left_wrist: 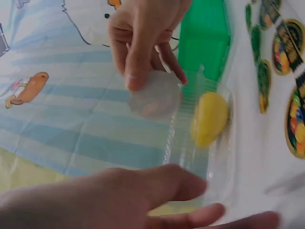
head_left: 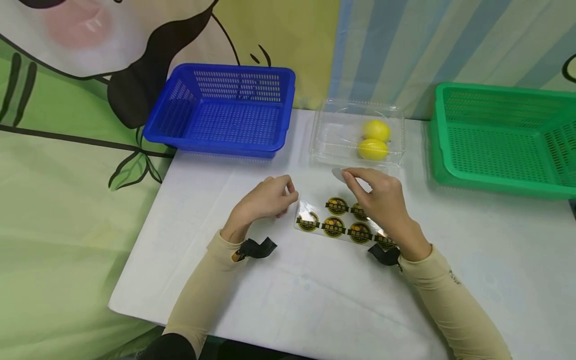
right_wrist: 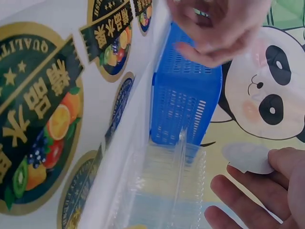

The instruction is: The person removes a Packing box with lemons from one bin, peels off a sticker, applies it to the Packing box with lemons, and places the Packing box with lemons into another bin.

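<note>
My right hand (head_left: 378, 195) pinches a round sticker (head_left: 338, 174) between thumb and fingertips, just above the table. Its pale back faces the left wrist view, where the sticker (left_wrist: 155, 95) looks whitish. Below that hand lies a clear sheet of round fruit-label stickers (head_left: 334, 226), dark with gold rims; the hand hides part of it. My left hand (head_left: 267, 197) hovers at the sheet's left edge, fingers loosely bent and holding nothing. Behind the sheet stands a clear plastic box (head_left: 335, 132) with two yellow lemons, a back lemon (head_left: 377, 130) and a front lemon (head_left: 373, 149).
A blue basket (head_left: 216, 147) stands at the back left of the white table (head_left: 288, 295). At the back right is a green basket (head_left: 499, 185). A printed curtain (head_left: 382, 50) hangs behind the table.
</note>
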`<state>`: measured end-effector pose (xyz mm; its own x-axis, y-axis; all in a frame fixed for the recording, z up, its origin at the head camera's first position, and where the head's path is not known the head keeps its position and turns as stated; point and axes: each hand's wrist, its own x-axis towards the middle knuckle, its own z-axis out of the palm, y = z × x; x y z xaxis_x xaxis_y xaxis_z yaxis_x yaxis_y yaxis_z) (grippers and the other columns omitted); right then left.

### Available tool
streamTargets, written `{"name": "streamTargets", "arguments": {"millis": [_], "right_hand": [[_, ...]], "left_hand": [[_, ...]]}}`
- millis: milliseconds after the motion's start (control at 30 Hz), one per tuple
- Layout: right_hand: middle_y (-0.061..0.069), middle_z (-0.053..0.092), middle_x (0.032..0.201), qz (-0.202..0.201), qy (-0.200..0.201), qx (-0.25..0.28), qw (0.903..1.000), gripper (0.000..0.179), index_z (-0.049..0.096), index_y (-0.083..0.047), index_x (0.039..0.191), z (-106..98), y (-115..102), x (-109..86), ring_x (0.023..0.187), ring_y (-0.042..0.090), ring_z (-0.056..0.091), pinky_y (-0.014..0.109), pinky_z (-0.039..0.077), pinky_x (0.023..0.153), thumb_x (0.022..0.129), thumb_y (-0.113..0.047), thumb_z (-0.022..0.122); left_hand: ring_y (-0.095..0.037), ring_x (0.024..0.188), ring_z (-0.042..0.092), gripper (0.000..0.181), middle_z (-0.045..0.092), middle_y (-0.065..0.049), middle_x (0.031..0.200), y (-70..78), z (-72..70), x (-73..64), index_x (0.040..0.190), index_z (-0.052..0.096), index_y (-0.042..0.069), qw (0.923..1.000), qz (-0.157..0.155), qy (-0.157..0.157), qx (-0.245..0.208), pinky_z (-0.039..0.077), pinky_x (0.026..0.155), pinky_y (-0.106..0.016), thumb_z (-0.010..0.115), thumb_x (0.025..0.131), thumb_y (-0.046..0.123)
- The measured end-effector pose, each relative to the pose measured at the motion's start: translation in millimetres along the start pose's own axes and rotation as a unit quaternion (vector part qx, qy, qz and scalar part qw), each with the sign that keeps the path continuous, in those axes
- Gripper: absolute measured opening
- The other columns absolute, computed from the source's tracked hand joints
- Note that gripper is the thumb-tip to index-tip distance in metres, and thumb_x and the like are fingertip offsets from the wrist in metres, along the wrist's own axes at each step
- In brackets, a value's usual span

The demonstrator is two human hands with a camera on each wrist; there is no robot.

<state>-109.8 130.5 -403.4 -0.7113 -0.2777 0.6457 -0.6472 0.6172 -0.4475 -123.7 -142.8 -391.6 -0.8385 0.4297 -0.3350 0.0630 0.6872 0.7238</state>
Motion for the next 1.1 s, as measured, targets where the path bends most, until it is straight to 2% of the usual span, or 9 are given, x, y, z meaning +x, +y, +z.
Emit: {"name": "streamTargets", "arguments": {"millis": [133, 233, 533, 667, 800, 900, 967, 1033, 1100], "right_hand": [[0.013, 0.081, 0.097, -0.049, 0.001, -0.060, 0.9970, 0.016, 0.080, -0.002, 0.107, -2.0, -2.1, 0.5, 0.087, 0.030, 0.078, 0.046, 0.062, 0.071, 0.096, -0.013, 0.075], [0.013, 0.081, 0.095, -0.100, 0.013, -0.117, 0.9881, 0.016, 0.078, -0.001, 0.106, -3.8, -4.5, 2.0, 0.085, 0.032, 0.078, 0.047, 0.063, 0.072, 0.098, -0.014, 0.073], [0.020, 0.079, 0.097, -0.199, 0.071, -0.249, 0.9451, 0.016, 0.076, 0.006, 0.107, -2.3, -5.9, 1.0, 0.088, 0.036, 0.076, 0.047, 0.064, 0.078, 0.098, -0.007, 0.072], [0.019, 0.079, 0.099, -0.212, 0.067, -0.260, 0.9398, 0.015, 0.075, 0.006, 0.109, -1.1, -4.8, -1.1, 0.090, 0.036, 0.076, 0.047, 0.063, 0.082, 0.099, -0.004, 0.069], [0.016, 0.080, 0.103, -0.208, 0.052, -0.253, 0.9436, 0.017, 0.076, 0.003, 0.111, -1.8, -5.1, -1.9, 0.093, 0.035, 0.076, 0.045, 0.063, 0.083, 0.100, -0.007, 0.069], [0.016, 0.080, 0.107, -0.169, 0.039, -0.199, 0.9646, 0.022, 0.078, 0.001, 0.112, -5.0, -5.3, -1.0, 0.095, 0.034, 0.076, 0.046, 0.063, 0.083, 0.097, -0.015, 0.076], [0.015, 0.079, 0.108, -0.110, 0.039, -0.139, 0.9834, 0.025, 0.078, 0.000, 0.112, -9.2, -4.1, -0.3, 0.097, 0.034, 0.075, 0.046, 0.062, 0.084, 0.094, -0.017, 0.079], [0.014, 0.079, 0.108, -0.015, 0.038, -0.058, 0.9975, 0.023, 0.078, -0.001, 0.112, -16.6, -1.6, 2.1, 0.096, 0.028, 0.075, 0.041, 0.062, 0.084, 0.094, -0.016, 0.079], [0.013, 0.079, 0.107, 0.105, 0.021, 0.044, 0.9932, 0.023, 0.077, -0.001, 0.114, -25.1, 1.9, 5.7, 0.091, 0.022, 0.075, 0.034, 0.062, 0.081, 0.097, -0.018, 0.076]], "left_hand": [[-0.017, 0.048, 0.055, 0.020, 0.069, -0.006, 0.064, 14.6, 5.3, 2.7, 0.102, 0.066, 0.011, 0.9916, 0.026, 0.105, -0.072, 0.041, 0.049, -0.027, 0.060, 0.104, 0.030], [-0.019, 0.046, 0.051, 0.026, 0.069, -0.008, 0.064, 31.0, 12.7, 11.9, 0.100, 0.069, 0.012, 0.9759, 0.044, 0.136, -0.165, 0.035, 0.047, -0.027, 0.063, 0.103, 0.037], [-0.017, 0.056, 0.062, 0.039, 0.073, -0.009, 0.081, 58.8, 30.4, 41.6, 0.105, 0.075, 0.003, 0.9376, 0.023, 0.073, -0.339, 0.045, 0.042, -0.026, 0.064, 0.103, 0.041], [-0.017, 0.060, 0.066, 0.032, 0.074, -0.014, 0.087, 58.2, 35.7, 47.1, 0.102, 0.075, 0.000, 0.9249, 0.038, 0.068, -0.372, 0.051, 0.044, -0.026, 0.064, 0.103, 0.030], [-0.017, 0.062, 0.069, 0.023, 0.074, -0.012, 0.085, 58.0, 37.9, 50.3, 0.099, 0.073, -0.002, 0.9169, 0.047, 0.068, -0.390, 0.054, 0.047, -0.027, 0.063, 0.103, 0.019], [-0.016, 0.063, 0.069, 0.021, 0.074, -0.006, 0.081, 57.4, 37.2, 52.1, 0.101, 0.072, -0.003, 0.9155, 0.052, 0.068, -0.393, 0.055, 0.049, -0.027, 0.063, 0.104, 0.016], [-0.016, 0.063, 0.069, 0.021, 0.075, -0.006, 0.081, 56.0, 35.7, 53.3, 0.103, 0.072, -0.003, 0.9181, 0.057, 0.067, -0.386, 0.056, 0.051, -0.027, 0.063, 0.104, 0.016], [-0.016, 0.064, 0.069, 0.021, 0.075, -0.008, 0.083, 55.2, 32.5, 55.1, 0.105, 0.072, -0.002, 0.9229, 0.065, 0.066, -0.374, 0.057, 0.053, -0.028, 0.063, 0.105, 0.017], [-0.016, 0.066, 0.069, 0.020, 0.076, -0.010, 0.084, 54.9, 28.7, 57.5, 0.107, 0.073, -0.001, 0.9283, 0.078, 0.064, -0.358, 0.057, 0.055, -0.028, 0.063, 0.105, 0.017]]}}
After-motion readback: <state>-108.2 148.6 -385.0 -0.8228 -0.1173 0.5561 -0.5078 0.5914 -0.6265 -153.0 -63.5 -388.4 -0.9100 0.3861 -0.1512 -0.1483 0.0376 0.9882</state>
